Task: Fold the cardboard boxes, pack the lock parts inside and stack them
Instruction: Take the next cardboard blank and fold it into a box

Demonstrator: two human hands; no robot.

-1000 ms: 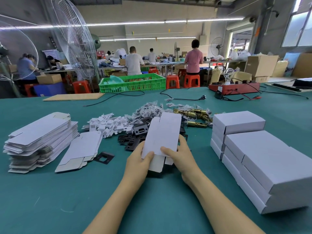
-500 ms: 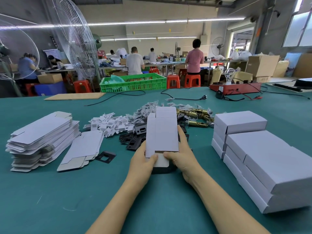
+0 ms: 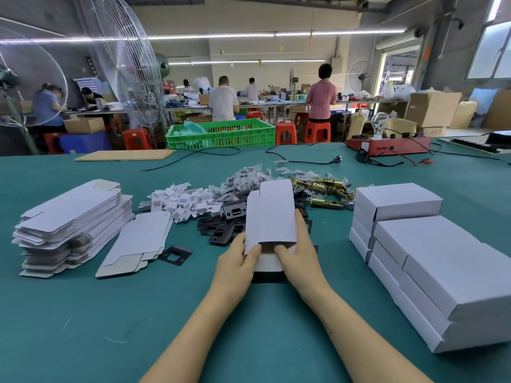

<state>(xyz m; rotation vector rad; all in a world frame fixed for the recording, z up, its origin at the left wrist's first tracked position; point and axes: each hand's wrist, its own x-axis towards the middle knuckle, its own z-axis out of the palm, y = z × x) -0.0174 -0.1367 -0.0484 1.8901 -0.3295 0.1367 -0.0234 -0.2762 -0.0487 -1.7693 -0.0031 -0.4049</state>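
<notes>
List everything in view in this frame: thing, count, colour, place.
Box: one, white, half-folded, held upright at centre.
Flat blanks: one stack, white, left; a few loose ones beside it.
Finished boxes: one stack, white, right.
White inserts: a pile, behind centre-left.
Black plates: a pile, behind the box; one apart.
Brass latches: several, behind centre-right.
Crate: one, green, beyond the table.
Table: one, teal.
Left hand: grips the box's lower left edge.
Right hand: holds its right side, thumb at the open end.
</notes>
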